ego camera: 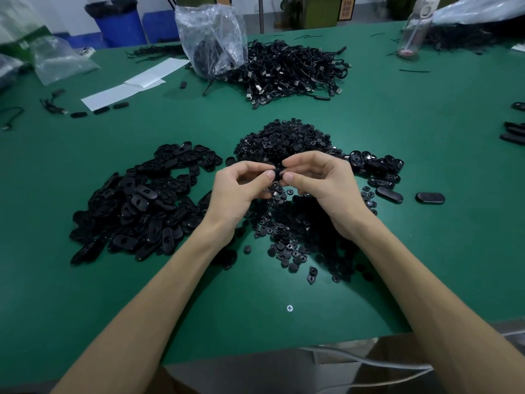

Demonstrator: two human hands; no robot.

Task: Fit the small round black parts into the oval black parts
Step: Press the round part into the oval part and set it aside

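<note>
My left hand (241,186) and my right hand (321,180) meet above the middle of the green table (199,302). Between their thumbs and fingertips they pinch a small black part (279,172); most of it is hidden, so I cannot tell whether it is oval, round or both. A big heap of oval black parts (142,203) lies to the left. Small round black parts (287,137) are piled behind the hands, and more round parts (301,240) are spread under the right wrist. A smaller group of oval parts (377,169) lies to the right.
A tangle of black cables (292,69) and a clear plastic bag (211,38) sit at the back. White paper sheets (133,83) lie back left. A clear bottle (416,27) stands back right. A blue bin (119,22) stands behind the table. The table's front edge is close below.
</note>
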